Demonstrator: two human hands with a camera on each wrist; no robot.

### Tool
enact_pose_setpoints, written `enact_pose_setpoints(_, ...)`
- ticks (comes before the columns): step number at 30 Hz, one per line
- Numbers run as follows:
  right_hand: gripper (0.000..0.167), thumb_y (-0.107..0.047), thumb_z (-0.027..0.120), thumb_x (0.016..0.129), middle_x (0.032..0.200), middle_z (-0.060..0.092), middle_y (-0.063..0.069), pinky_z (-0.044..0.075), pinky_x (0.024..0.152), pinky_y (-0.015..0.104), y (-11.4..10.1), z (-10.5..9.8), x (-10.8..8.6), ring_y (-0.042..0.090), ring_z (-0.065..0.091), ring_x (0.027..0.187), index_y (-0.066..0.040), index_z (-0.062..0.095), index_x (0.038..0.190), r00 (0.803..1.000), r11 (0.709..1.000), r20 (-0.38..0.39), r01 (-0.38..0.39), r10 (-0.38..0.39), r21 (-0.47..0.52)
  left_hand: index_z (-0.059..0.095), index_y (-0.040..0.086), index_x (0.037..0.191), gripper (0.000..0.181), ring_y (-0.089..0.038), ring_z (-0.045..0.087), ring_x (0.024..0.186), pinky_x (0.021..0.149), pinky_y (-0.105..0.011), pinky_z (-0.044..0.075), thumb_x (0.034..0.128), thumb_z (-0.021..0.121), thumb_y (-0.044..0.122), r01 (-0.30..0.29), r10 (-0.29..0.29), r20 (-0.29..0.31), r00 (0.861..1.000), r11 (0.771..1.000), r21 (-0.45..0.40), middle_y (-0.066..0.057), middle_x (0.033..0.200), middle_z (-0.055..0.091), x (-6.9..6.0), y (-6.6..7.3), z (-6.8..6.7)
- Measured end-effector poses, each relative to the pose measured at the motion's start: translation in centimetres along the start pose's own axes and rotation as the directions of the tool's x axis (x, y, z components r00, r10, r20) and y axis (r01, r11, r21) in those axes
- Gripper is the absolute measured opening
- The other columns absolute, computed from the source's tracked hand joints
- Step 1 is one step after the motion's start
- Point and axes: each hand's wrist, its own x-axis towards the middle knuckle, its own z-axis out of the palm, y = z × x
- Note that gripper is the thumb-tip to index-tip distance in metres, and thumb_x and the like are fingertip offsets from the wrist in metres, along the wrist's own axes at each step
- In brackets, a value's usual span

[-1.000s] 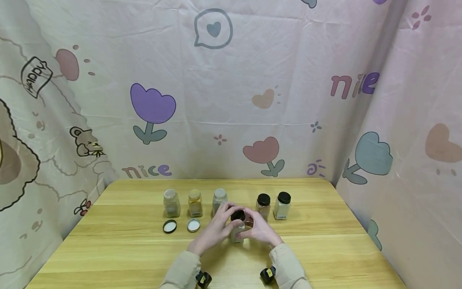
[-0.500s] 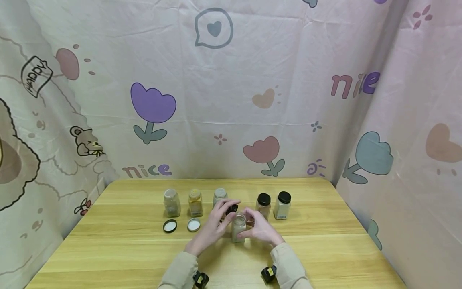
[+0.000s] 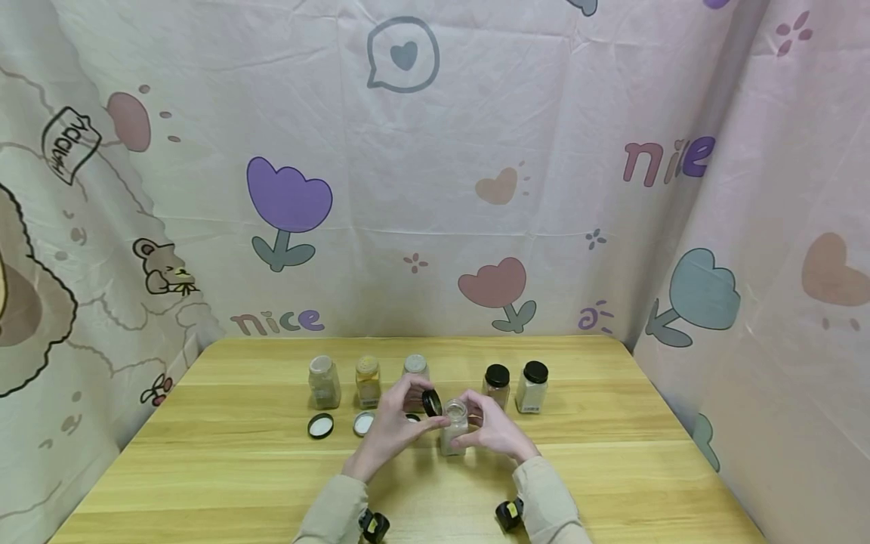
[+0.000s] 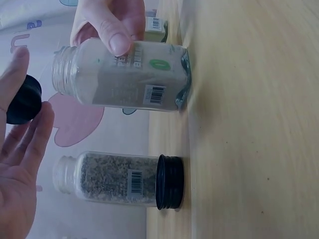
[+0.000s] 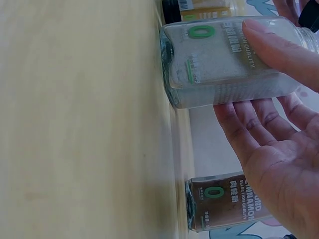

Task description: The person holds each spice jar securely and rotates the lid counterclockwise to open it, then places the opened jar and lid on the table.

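Observation:
My left hand (image 3: 390, 429) holds a black screw lid (image 3: 431, 403) between thumb and fingers, tilted on its side, up and left of an uncapped glass spice jar (image 3: 453, 440). The same lid (image 4: 25, 102) appears in the left wrist view, apart from the jar's threaded neck. My right hand (image 3: 499, 431) grips this jar from the right, with the thumb on its near face and the fingers round its side. Pale powder (image 5: 214, 59) shows through its glass. The jar stands upright on the wooden table (image 3: 578, 483).
Behind on the left stand uncapped jars: one greyish (image 3: 324, 385), one yellow (image 3: 368, 385) and one of grey flakes (image 4: 117, 177). Two upturned lids (image 3: 320, 426) lie before the first two; another is partly hidden. A brown-powder jar (image 3: 497, 384) and a pale jar (image 3: 532, 389) wear black lids.
The left hand has lifted the black lid off the jar, moved left and tipped the lid sideways. The right hand keeps holding the jar, which has shifted slightly right.

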Motion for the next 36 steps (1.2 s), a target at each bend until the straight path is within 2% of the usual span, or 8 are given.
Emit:
enact_pose_setpoints(5,0.054,0.002,0.083,0.073,0.113,0.068,0.014,0.056,0.094,0.022,0.1,-0.1,-0.1,0.015,0.067,0.107,-0.002,0.057,0.12,1.0,1.0,-0.004,0.013,-0.013,-0.008,0.062,-0.002,0.106,0.057,-0.031,0.071,0.082,0.076,-0.029,0.065,0.0599,0.095,0.008,-0.012,0.014,-0.036,0.999,0.998,0.061,-0.016,0.097,0.071,-0.2,0.1,0.0)
enact_pose_setpoints(8,0.053,0.002,0.083,0.073,0.113,0.068,0.014,0.055,0.093,0.021,0.1,-0.2,-0.1,0.018,0.066,0.108,-0.001,0.057,0.12,1.0,1.0,-0.005,0.015,-0.015,-0.008,0.064,0.001,0.103,0.055,-0.029,0.072,0.082,0.077,-0.027,0.064,0.0603,0.096,0.012,-0.009,0.011,-0.026,1.0,0.997,0.076,-0.013,0.097,0.073,-0.3,0.1,-0.1)
enact_pose_setpoints(13,0.053,0.003,0.083,0.073,0.113,0.067,0.014,0.055,0.094,0.023,0.1,-0.2,-0.1,0.02,0.065,0.108,0.0,0.056,0.119,1.0,1.0,-0.009,0.008,-0.008,-0.006,0.064,0.004,0.101,0.049,-0.025,0.074,0.082,0.077,-0.025,0.064,0.0648,0.095,0.016,-0.009,0.009,-0.006,1.0,0.999,0.053,-0.012,0.098,0.075,-0.4,0.1,-0.4)
enact_pose_setpoints(18,0.055,0.003,0.084,0.072,0.115,0.066,0.015,0.055,0.101,0.034,-0.1,-0.4,-0.1,0.02,0.065,0.109,0.0,0.057,0.119,1.0,1.0,-0.023,-0.003,0.003,-0.014,0.065,0.0,0.108,0.051,-0.025,0.075,0.086,0.08,-0.029,0.064,0.069,0.093,0.015,0.023,-0.024,0.026,0.999,0.999,0.024,-0.015,0.103,0.074,-0.6,0.2,-0.7)
enact_pose_setpoints(23,0.056,0.004,0.084,0.071,0.116,0.067,0.015,0.054,0.105,0.045,-0.5,-0.5,0.0,0.019,0.066,0.109,0.001,0.057,0.119,0.999,0.999,-0.046,-0.024,0.023,-0.033,0.067,-0.001,0.11,0.048,-0.028,0.074,0.092,0.084,-0.031,0.064,0.0696,0.092,0.007,0.087,-0.087,0.067,0.994,0.996,0.001,-0.019,0.107,0.072,-0.9,0.0,-1.1)
enact_pose_setpoints(27,0.055,0.005,0.084,0.071,0.115,0.067,0.016,0.055,0.103,0.046,-0.9,-0.4,0.3,0.023,0.066,0.109,0.001,0.056,0.119,0.996,0.997,-0.073,-0.046,0.042,-0.059,0.068,-0.001,0.109,0.047,-0.028,0.072,0.097,0.089,-0.03,0.063,0.0695,0.091,0.007,0.189,-0.19,0.108,0.976,0.982,0.016,-0.015,0.108,0.07,-1.3,-0.1,-1.4)
enact_pose_setpoints(31,0.055,0.005,0.084,0.071,0.113,0.068,0.015,0.056,0.1,0.047,-1.0,-0.2,0.7,0.03,0.067,0.11,0.002,0.056,0.118,0.992,0.992,-0.116,-0.071,0.059,-0.101,0.068,0.0,0.109,0.047,-0.028,0.069,0.099,0.091,-0.03,0.062,0.07,0.092,0.011,0.285,-0.294,0.158,0.943,0.956,0.075,-0.013,0.108,0.068,-1.6,-0.1,-1.5)
enact_pose_setpoints(36,0.054,0.004,0.084,0.071,0.113,0.068,0.017,0.056,0.101,0.052,-1.0,0.2,1.0,0.04,0.067,0.113,0.001,0.057,0.118,0.982,0.982,-0.183,-0.087,0.056,-0.167,0.068,0.001,0.112,0.049,-0.029,0.068,0.1,0.089,-0.03,0.062,0.0702,0.091,0.012,0.333,-0.361,0.183,0.914,0.928,0.165,-0.012,0.109,0.068,-1.9,-0.1,-1.3)
